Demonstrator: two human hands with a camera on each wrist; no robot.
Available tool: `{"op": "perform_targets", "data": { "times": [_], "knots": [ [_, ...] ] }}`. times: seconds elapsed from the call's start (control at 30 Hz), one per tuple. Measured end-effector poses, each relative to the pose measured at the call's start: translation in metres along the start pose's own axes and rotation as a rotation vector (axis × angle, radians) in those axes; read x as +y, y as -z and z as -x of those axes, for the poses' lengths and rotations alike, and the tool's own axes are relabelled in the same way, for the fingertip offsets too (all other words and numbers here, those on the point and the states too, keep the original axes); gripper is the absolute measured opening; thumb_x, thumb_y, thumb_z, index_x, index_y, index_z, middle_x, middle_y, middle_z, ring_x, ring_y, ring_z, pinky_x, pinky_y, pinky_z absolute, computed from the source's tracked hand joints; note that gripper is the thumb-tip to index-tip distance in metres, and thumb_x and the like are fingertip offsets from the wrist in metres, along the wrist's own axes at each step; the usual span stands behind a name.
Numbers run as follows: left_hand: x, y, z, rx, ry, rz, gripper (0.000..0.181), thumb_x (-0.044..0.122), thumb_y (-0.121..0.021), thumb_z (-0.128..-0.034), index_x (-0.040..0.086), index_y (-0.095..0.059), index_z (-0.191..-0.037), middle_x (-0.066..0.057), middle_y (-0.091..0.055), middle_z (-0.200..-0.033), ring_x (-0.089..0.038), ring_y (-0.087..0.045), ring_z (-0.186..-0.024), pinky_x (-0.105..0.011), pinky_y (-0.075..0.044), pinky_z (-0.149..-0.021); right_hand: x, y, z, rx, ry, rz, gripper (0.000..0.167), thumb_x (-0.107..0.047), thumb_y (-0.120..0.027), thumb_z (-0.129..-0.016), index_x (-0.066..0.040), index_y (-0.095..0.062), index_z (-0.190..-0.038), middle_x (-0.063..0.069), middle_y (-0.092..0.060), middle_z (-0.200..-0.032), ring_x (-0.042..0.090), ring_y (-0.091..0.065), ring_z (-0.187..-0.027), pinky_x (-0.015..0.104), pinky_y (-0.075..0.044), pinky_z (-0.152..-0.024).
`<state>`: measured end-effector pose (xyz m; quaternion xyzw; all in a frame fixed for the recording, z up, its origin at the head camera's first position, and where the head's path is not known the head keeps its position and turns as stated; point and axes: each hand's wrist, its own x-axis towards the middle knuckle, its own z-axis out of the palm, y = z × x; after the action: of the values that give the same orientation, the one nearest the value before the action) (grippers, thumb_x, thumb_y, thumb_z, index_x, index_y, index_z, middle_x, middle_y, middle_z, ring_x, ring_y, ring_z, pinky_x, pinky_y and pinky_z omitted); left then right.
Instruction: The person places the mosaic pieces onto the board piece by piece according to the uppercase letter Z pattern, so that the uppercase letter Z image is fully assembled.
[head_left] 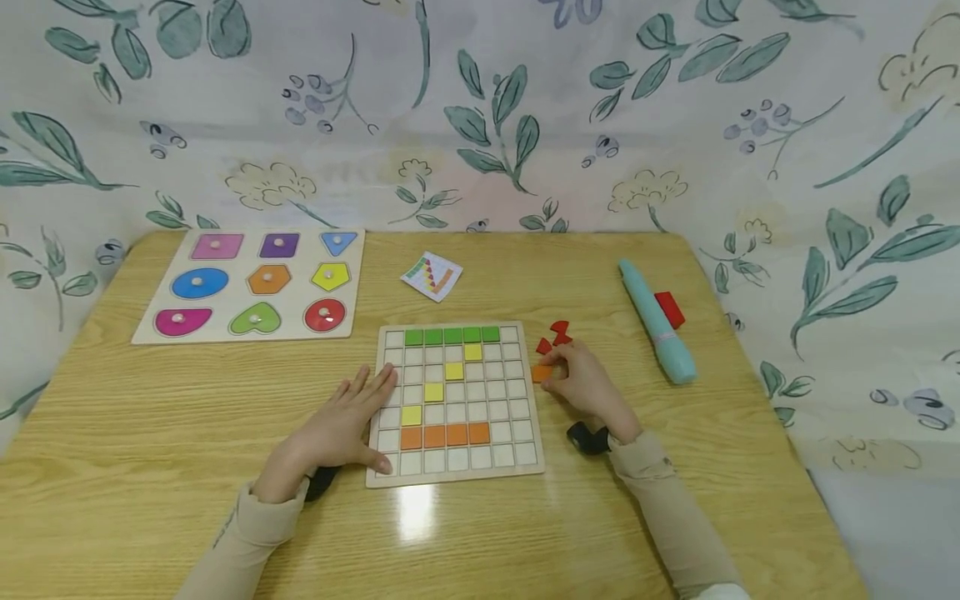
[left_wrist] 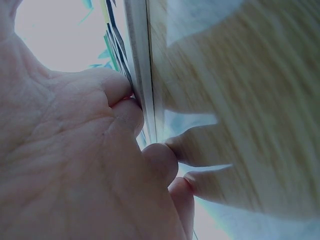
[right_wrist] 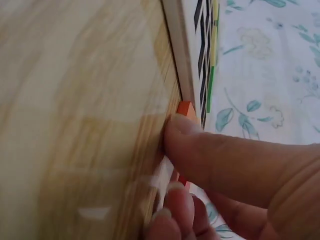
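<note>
A wooden grid board [head_left: 528,454] lies on the table with a row of green tiles [head_left: 453,336], a diagonal of yellow tiles [head_left: 454,371] and a row of orange tiles [head_left: 456,435]. My left hand [head_left: 330,433] rests over the board's left edge, fingers spread and thumb near the lower corner. At the right edge, my right hand [head_left: 588,383] pinches a loose orange tile [head_left: 541,373] between thumb and fingers. In the right wrist view the thumb lies on this orange tile [right_wrist: 187,109], close beside the board. Several red pieces [head_left: 559,327] lie just beyond the right hand.
A shape-knob puzzle [head_left: 296,321] lies at the back left. Behind the board is a small pattern card [head_left: 432,277]. To the right lie a teal tapered object [head_left: 658,325] and a red block [head_left: 670,309]. A floral cloth [head_left: 480,108] hangs behind the wooden table [head_left: 225,400].
</note>
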<state>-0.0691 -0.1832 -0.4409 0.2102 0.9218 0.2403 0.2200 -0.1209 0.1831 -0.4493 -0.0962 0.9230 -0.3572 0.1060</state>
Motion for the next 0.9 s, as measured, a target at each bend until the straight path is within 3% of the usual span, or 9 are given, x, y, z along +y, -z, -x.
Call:
{"op": "perform_targets", "data": {
  "times": [0.27,0.33,0.53,0.9],
  "knots": [
    [0.002,0.001,0.000,-0.001,-0.001,0.001,0.125,0.045,-0.086,-0.0608,0.002,-0.015,-0.155,-0.018,-0.008,-0.163,-0.046,0.001,-0.148,-0.064,-0.004,-0.118,0.000,0.003,0.000,0.049,-0.047,-0.150,0.014,-0.011,-0.072,-0.086,-0.004,-0.064,-0.095,0.012,-0.069,-0.094,0.016,-0.061,-0.077,0.023,-0.049,-0.068],
    [0.002,0.001,0.000,0.000,0.000,0.003,0.125,0.045,-0.085,-0.0610,0.002,-0.015,-0.155,-0.018,-0.008,-0.163,-0.046,0.001,-0.148,-0.064,-0.004,-0.118,-0.005,0.004,0.001,-0.009,-0.042,-0.196,0.014,-0.012,-0.072,-0.087,-0.004,-0.065,-0.095,0.012,-0.070,-0.093,0.015,-0.063,-0.077,0.024,-0.051,-0.069],
    [0.004,0.001,0.000,0.003,0.001,0.012,0.125,0.045,-0.086,-0.0608,0.002,-0.015,-0.155,-0.018,-0.008,-0.163,-0.047,0.001,-0.148,-0.064,-0.004,-0.118,-0.017,-0.004,0.007,-0.281,0.014,-0.284,0.013,-0.013,-0.071,-0.088,-0.003,-0.065,-0.094,0.007,-0.069,-0.089,0.011,-0.062,-0.073,0.022,-0.053,-0.065],
    [0.000,-0.002,-0.001,0.008,0.005,-0.002,0.126,0.046,-0.086,-0.0599,0.002,-0.016,-0.154,-0.018,-0.009,-0.163,-0.047,0.000,-0.148,-0.063,-0.004,-0.118,-0.033,-0.021,0.015,-0.391,0.106,-0.202,0.007,-0.014,-0.071,-0.087,-0.009,-0.069,-0.090,0.000,-0.067,-0.082,0.008,-0.056,-0.070,0.018,-0.046,-0.065]
  ]
}}
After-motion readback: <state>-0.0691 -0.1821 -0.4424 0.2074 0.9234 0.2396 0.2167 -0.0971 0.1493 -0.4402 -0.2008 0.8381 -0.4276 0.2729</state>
